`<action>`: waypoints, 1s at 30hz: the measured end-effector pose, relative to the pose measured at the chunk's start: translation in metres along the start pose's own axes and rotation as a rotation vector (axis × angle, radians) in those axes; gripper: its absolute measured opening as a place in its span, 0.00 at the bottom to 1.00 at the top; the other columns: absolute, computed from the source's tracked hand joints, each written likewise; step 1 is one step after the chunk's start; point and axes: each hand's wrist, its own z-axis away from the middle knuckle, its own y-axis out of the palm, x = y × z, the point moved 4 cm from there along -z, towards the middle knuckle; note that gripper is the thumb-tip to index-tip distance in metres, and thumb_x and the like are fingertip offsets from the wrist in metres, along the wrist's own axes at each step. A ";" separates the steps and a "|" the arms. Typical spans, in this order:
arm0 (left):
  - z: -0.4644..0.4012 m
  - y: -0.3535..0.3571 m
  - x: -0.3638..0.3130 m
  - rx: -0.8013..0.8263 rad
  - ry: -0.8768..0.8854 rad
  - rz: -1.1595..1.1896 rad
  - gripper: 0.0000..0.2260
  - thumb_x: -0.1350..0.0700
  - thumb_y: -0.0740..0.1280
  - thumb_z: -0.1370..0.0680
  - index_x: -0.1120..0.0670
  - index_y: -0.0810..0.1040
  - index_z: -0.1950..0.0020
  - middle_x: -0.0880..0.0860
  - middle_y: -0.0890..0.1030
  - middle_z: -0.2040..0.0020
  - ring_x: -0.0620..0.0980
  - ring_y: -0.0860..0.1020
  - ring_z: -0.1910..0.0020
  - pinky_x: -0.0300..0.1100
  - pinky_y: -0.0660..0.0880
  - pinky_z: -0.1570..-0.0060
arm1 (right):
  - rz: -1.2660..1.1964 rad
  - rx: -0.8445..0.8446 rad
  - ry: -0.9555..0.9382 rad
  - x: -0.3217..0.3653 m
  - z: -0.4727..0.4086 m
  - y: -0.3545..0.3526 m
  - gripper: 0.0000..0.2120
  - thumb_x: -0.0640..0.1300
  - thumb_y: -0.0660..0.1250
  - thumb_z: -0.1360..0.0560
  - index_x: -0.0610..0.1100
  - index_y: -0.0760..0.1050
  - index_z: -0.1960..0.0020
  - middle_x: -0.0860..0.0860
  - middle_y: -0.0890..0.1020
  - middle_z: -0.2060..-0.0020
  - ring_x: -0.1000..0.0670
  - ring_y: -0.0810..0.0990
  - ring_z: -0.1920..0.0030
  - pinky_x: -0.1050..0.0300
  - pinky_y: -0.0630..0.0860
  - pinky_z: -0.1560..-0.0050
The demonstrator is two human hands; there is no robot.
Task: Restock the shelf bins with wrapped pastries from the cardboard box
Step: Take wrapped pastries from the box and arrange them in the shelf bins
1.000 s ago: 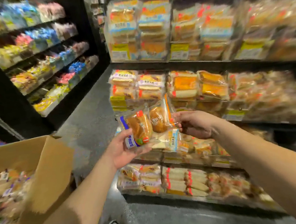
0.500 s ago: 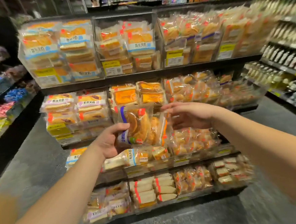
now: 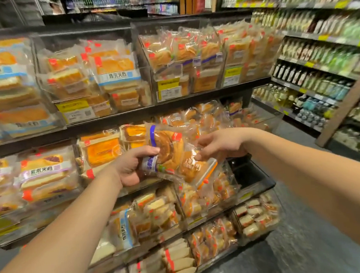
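Holding two wrapped pastries (image 3: 172, 156), both hands (image 3: 132, 167).

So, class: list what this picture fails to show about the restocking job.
- Cardboard box: outside the head view, so remaining stock is unknown.
- Price labels: print blurred, too small to read.
- Orange-striped pastry pack: partly covered by the blue-striped pack and the right hand.
- Left hand palm: hidden behind the packs.
- Far left bins: blurred by motion.

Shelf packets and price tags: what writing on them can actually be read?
"紫米夹心": purple-banded sandwich cake packet, middle shelf.
Blue-banded cake packet, top shelf: four characters, too blurred.
Blue-striped pastry packet in the left hand: blurred.
Yellow price tags: too small.
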 end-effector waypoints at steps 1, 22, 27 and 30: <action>-0.006 0.000 -0.001 -0.044 0.009 0.025 0.07 0.61 0.77 0.39 0.59 0.87 0.62 0.59 0.85 0.59 0.55 0.85 0.63 0.49 0.83 0.59 | -0.094 -0.015 0.016 -0.010 0.000 -0.008 0.22 0.47 0.75 0.27 0.35 0.73 0.41 0.46 0.76 0.53 0.46 0.76 0.52 0.49 0.78 0.51; -0.122 0.008 0.004 -0.449 0.106 0.074 0.15 0.57 0.71 0.25 0.59 0.78 0.39 0.58 0.85 0.46 0.57 0.83 0.45 0.54 0.74 0.35 | -0.737 -0.714 0.132 -0.102 -0.068 -0.142 0.22 0.56 0.76 0.30 0.43 0.80 0.44 0.46 0.83 0.55 0.43 0.84 0.52 0.46 0.79 0.43; -0.136 0.017 -0.004 -0.518 0.159 0.160 0.10 0.58 0.69 0.23 0.58 0.79 0.42 0.58 0.85 0.48 0.56 0.84 0.48 0.51 0.76 0.39 | -0.746 -0.793 0.154 -0.069 -0.089 -0.149 0.25 0.51 0.71 0.24 0.38 0.69 0.35 0.45 0.76 0.64 0.51 0.72 0.71 0.61 0.71 0.70; -0.145 0.022 -0.006 -0.536 0.184 0.166 0.09 0.59 0.68 0.22 0.59 0.79 0.42 0.58 0.85 0.49 0.55 0.84 0.50 0.51 0.77 0.41 | -0.793 -0.800 0.091 -0.060 -0.109 -0.146 0.23 0.43 0.69 0.23 0.38 0.63 0.34 0.44 0.75 0.60 0.48 0.76 0.63 0.53 0.77 0.56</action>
